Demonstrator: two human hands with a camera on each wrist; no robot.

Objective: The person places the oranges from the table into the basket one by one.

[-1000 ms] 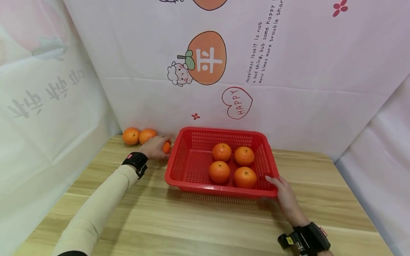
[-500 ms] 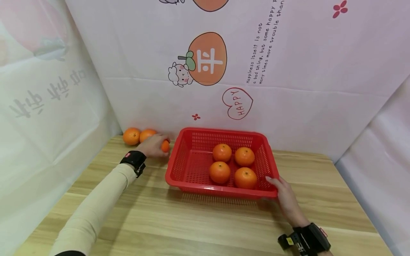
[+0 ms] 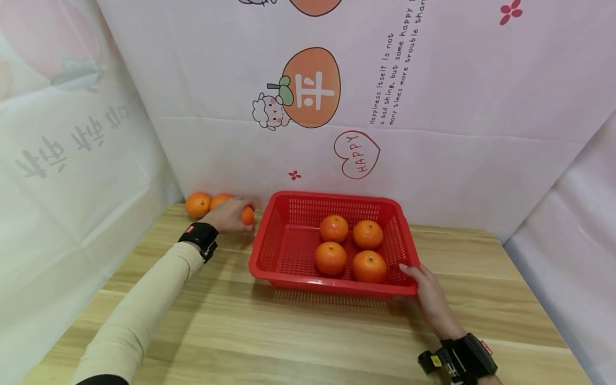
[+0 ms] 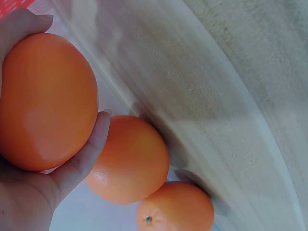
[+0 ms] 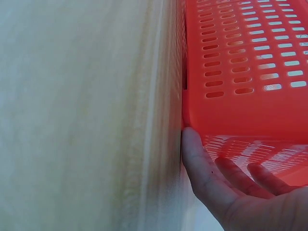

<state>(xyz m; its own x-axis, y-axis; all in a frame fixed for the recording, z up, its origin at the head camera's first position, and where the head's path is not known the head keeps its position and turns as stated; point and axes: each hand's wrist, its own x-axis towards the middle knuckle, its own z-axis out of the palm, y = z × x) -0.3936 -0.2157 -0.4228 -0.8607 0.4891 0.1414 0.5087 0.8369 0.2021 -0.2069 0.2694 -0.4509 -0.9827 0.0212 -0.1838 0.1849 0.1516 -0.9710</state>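
My left hand (image 3: 227, 216) grips an orange (image 4: 50, 101) at the back left, just left of the red plastic basket (image 3: 308, 280). In the left wrist view its fingers and thumb curve round the fruit's sides. Two more oranges rest close by: one (image 4: 130, 161) right beside the thumb, partly covered by the hand in the head view, and another (image 3: 198, 205) beyond it. My right hand (image 3: 430, 297) holds the basket's near right corner, thumb over the rim and fingers (image 5: 202, 171) against the outside and underneath. Several oranges (image 3: 330, 259) lie in the basket's right half.
The wooden table (image 3: 308, 342) carries everything. A white printed sheet (image 3: 433, 176) stands upright behind the basket, and plain pale sheets (image 3: 72, 176) close in the sides. The two loose oranges sit against the back sheet at the left corner.
My left hand has shifted slightly left and back with the orange in its grip. The right hand and the basket have stayed in place.
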